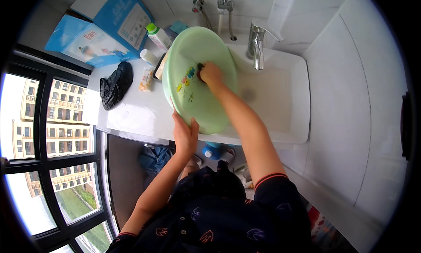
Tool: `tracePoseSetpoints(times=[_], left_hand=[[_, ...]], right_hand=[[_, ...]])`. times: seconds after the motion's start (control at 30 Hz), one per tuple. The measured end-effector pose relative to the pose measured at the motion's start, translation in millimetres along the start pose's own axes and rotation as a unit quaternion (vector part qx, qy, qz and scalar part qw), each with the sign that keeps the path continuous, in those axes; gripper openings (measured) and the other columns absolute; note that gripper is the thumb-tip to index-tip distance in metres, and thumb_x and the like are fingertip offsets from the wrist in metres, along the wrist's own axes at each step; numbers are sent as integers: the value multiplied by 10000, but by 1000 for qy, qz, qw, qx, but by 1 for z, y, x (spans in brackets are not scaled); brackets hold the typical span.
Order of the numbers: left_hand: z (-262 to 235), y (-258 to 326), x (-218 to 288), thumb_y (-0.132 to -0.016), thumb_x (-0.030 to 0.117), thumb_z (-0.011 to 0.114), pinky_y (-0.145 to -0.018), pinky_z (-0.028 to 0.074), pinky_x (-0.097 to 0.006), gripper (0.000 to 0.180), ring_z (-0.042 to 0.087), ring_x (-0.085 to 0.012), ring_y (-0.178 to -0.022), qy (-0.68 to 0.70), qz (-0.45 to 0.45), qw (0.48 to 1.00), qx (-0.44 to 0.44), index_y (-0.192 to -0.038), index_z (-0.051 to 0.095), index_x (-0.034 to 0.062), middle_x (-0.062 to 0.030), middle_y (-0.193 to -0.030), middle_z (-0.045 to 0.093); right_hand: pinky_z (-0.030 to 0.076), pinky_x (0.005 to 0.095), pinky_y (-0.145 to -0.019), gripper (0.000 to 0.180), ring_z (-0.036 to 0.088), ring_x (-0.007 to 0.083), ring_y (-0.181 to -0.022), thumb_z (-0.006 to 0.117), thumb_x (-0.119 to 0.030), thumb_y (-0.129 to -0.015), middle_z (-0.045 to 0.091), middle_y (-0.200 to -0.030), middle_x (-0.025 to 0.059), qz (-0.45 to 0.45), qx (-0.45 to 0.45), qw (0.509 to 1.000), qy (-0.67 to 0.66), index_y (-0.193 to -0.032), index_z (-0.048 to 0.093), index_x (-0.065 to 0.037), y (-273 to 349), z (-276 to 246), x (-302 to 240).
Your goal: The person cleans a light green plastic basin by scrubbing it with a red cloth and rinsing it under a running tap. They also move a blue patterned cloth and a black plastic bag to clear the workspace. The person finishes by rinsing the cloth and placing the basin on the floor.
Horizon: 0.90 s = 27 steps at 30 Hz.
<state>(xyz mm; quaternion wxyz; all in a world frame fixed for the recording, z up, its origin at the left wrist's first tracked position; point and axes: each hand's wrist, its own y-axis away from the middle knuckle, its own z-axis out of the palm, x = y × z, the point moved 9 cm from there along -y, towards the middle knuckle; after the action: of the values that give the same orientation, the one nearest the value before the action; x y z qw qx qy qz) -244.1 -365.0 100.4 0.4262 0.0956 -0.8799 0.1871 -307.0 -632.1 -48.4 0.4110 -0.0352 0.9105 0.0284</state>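
Pale green plastic basin tipped up on edge over the white sink, lower rim resting near the sink's front edge, hollow side turned toward the wearer so the inside is reachable; small coloured picture on its bottom. Gripped at the near rim by the left hand, fingers curled round the edge, prob. to keep it from sliding or falling flat. Pressed against the inner bottom by the right hand, closed on a small dark thing, likely a scrubber or cloth, too blurred to tell; hands well apart, one steadying, one working.

Chrome tap just right of the basin's top edge, spout over the bowl; no running water visible.

On the counter to the left: green-capped bottle and a small white bottle just behind the basin's rim, small packet, crumpled black bag; blue-and-white cartons stacked at the back corner. Window at left w/ buildings outside.
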Motion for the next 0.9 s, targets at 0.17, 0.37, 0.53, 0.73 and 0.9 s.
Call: tracePoseSetpoints(times=[0.17, 0.37, 0.53, 0.73, 0.9], left_hand=[[3, 2, -4, -911, 85, 490, -733, 440, -463, 409, 554, -462, -843, 10, -2, 1000, 2, -1237, 286, -53, -313, -971, 547], [1, 9, -14, -910, 73, 492, -736, 444, -449, 417, 561, -417, -834, 28, -41, 999, 14, -1238, 272, -60, -293, -978, 549], [5, 12, -12, -912, 83, 498, -765, 459, -457, 450, 561, -474, -904, 25, -28, 999, 3, -1279, 274, -52, -318, -1039, 546], [-1, 9, -9, -925, 76, 481, -808, 435, -438, 431, 546, -407, -913, 33, -17, 999, 28, -1279, 271, -51, -294, -1057, 518], [-6, 8, -9, -916, 72, 489, -804, 433, -442, 436, 543, -426, -902, 39, -22, 999, 26, -1279, 280, -50, -300, -1047, 521]], right_hand=[[486, 397, -751, 160, 642, 309, -775, 609, -94, -781, 670, -766, 119, -210, 67, 960, -174, -916, 687, -59, 12, -30, -108], [477, 429, -797, 165, 586, 308, -935, 668, -178, -801, 641, -937, 95, -363, -56, 915, -167, -955, 679, -120, 74, -27, -145], [485, 454, -765, 159, 586, 323, -928, 616, -241, -863, 618, -936, 117, -112, 92, 989, -37, -954, 661, -119, 11, -32, -47], [412, 505, -926, 301, 503, 328, -1127, 576, -301, -889, 571, -1135, 131, -167, -134, 958, 191, -1134, 620, -132, 86, -10, 21], [151, 508, -1138, 591, 227, 316, -1394, 483, -506, -896, 309, -1492, 107, -167, -218, 892, 359, -1418, 424, -235, 141, -32, 37]])
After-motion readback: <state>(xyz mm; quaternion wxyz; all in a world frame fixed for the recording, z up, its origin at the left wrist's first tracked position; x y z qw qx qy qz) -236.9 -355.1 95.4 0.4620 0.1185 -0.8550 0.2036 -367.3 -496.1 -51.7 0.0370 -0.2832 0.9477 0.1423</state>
